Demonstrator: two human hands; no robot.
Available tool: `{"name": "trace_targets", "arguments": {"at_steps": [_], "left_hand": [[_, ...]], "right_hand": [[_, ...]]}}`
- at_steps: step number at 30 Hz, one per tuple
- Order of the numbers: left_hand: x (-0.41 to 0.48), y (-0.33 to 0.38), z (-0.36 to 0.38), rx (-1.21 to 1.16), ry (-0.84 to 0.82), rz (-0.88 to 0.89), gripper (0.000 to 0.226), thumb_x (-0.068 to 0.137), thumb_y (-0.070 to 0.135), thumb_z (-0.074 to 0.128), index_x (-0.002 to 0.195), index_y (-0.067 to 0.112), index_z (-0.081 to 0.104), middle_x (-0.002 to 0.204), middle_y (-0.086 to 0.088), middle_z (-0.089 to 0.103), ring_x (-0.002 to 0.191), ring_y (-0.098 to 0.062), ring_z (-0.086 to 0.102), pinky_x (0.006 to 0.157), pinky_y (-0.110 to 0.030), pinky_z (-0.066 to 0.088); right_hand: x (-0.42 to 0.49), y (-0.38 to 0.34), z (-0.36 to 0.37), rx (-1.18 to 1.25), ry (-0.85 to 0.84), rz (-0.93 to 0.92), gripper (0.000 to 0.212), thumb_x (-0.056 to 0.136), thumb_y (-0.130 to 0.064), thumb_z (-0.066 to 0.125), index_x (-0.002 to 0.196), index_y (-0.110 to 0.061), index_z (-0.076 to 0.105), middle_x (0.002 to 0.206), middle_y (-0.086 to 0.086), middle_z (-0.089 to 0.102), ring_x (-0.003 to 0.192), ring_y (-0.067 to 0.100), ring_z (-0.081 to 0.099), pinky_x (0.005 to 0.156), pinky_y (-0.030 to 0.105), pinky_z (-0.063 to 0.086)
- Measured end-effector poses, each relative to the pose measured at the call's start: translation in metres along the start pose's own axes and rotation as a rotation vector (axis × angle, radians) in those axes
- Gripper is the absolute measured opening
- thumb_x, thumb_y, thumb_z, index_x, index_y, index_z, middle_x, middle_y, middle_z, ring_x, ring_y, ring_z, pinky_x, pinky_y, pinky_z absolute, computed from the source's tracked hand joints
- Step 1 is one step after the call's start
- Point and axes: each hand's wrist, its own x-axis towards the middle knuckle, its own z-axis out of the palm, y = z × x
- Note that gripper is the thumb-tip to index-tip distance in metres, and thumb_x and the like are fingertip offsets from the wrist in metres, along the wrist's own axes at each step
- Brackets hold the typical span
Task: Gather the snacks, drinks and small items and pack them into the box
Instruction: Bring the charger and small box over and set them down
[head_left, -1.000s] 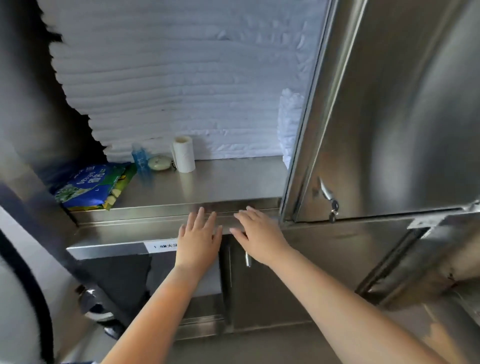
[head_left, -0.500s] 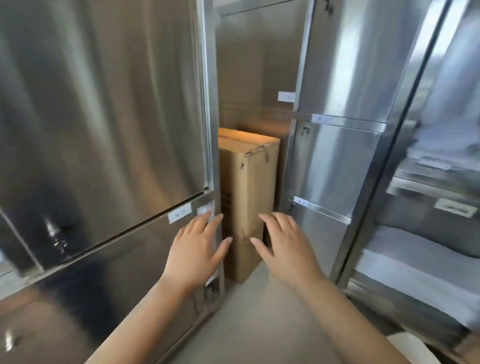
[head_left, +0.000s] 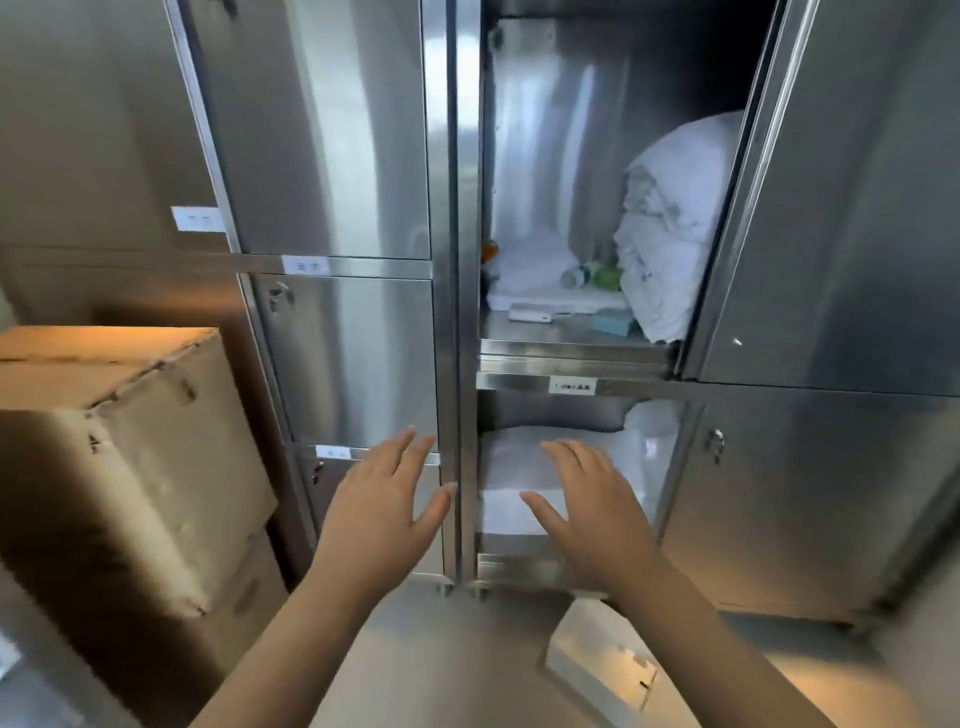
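My left hand (head_left: 387, 506) and my right hand (head_left: 592, 506) are both held out in front of me with fingers spread and nothing in them. They hover before a steel locker bank. An open upper compartment (head_left: 571, 332) holds small items: a green bottle (head_left: 607, 278), a pale bottle (head_left: 576, 275), an orange thing (head_left: 489, 252) at the left wall, a flat white object (head_left: 530, 315) and a teal box (head_left: 614, 322). A closed brown cardboard box (head_left: 130, 441) stands at the left on another carton.
A bundle of white linen (head_left: 675, 228) fills the right of the upper compartment; folded white towels (head_left: 535, 296) lie behind the bottles. The lower open compartment holds white wrapped bundles (head_left: 519, 462). Open steel doors (head_left: 857, 208) hang at the right. A white flat carton (head_left: 597, 660) lies on the floor.
My view has swung from a shelf with snack packets, past closed steel doors, to this open locker. The tall cardboard box has shifted to the left. Both hands stayed empty and spread.
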Motion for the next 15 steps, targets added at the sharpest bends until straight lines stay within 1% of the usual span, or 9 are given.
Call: {"name": "trace_targets", "arguments": {"at_steps": [5,9,12,15], "left_hand": [[0.101,-0.007,0.050,-0.057,-0.034,0.067,0.062,0.091,0.058,0.036,0.146,0.030,0.025,0.151,0.006,0.029,0.136,-0.013,0.030,0.109,-0.031,0.027],[0.179,0.004,0.095,-0.066,-0.044,0.151,0.062,0.092,0.054,0.039,0.146,0.026,0.027,0.151,0.004,0.029,0.137,-0.015,0.029,0.110,-0.031,0.025],[0.231,0.026,0.131,-0.064,-0.061,0.206,0.061,0.092,0.054,0.038,0.146,0.025,0.028,0.150,0.003,0.031,0.136,-0.015,0.030,0.110,-0.032,0.024],[0.284,0.049,0.173,-0.075,-0.083,0.226,0.062,0.091,0.056,0.036,0.146,0.027,0.025,0.151,0.004,0.030,0.137,-0.016,0.028,0.111,-0.032,0.023]], "right_hand": [[0.086,0.047,0.017,-0.045,-0.008,0.061,0.061,0.093,-0.054,0.041,0.143,-0.022,0.031,0.147,-0.004,0.035,0.135,0.013,0.029,0.111,0.026,0.022],[0.136,0.093,0.029,-0.043,0.041,0.128,0.059,0.092,-0.054,0.043,0.140,-0.021,0.037,0.143,-0.004,0.039,0.131,0.013,0.033,0.107,0.026,0.026],[0.158,0.142,0.037,-0.058,0.027,0.182,0.059,0.091,-0.054,0.044,0.141,-0.023,0.036,0.143,-0.006,0.038,0.132,0.012,0.032,0.107,0.025,0.024],[0.187,0.203,0.039,-0.108,0.017,0.217,0.059,0.091,-0.056,0.042,0.140,-0.023,0.035,0.141,-0.007,0.038,0.131,0.012,0.032,0.106,0.026,0.027]]}}
